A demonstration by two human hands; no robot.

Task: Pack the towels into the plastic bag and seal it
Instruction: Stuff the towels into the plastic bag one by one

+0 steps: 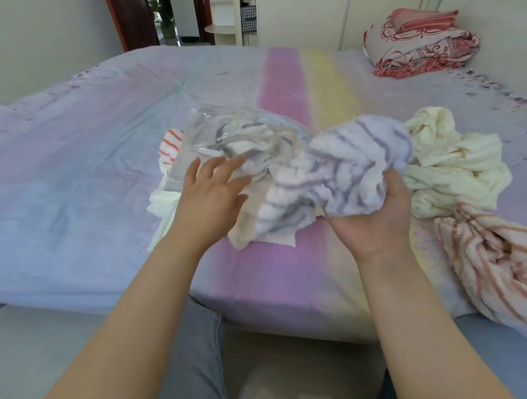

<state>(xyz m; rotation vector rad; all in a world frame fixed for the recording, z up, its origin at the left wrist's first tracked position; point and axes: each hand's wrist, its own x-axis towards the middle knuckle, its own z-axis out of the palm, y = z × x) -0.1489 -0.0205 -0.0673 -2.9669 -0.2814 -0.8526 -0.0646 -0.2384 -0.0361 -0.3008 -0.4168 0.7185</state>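
A clear plastic bag (210, 134) lies on the bed with a grey-striped white towel (254, 134) partly inside it. My right hand (375, 218) grips a bunched white towel with purple-grey stripes (350, 170), held just right of the bag's mouth. My left hand (213, 193) has its fingers spread at the bag's near edge, holding nothing. A cream towel (455, 171) and a pink-striped towel (496, 263) lie to the right. An orange-striped towel (169, 147) and a white towel (163, 208) show from under the bag at the left.
The bed (73, 163) has a lilac sheet with a pink and yellow band. Folded red-patterned bedding (419, 45) sits at the far right corner. My knees in jeans (197, 349) are against the bed's near edge. A doorway (175, 9) opens at the back.
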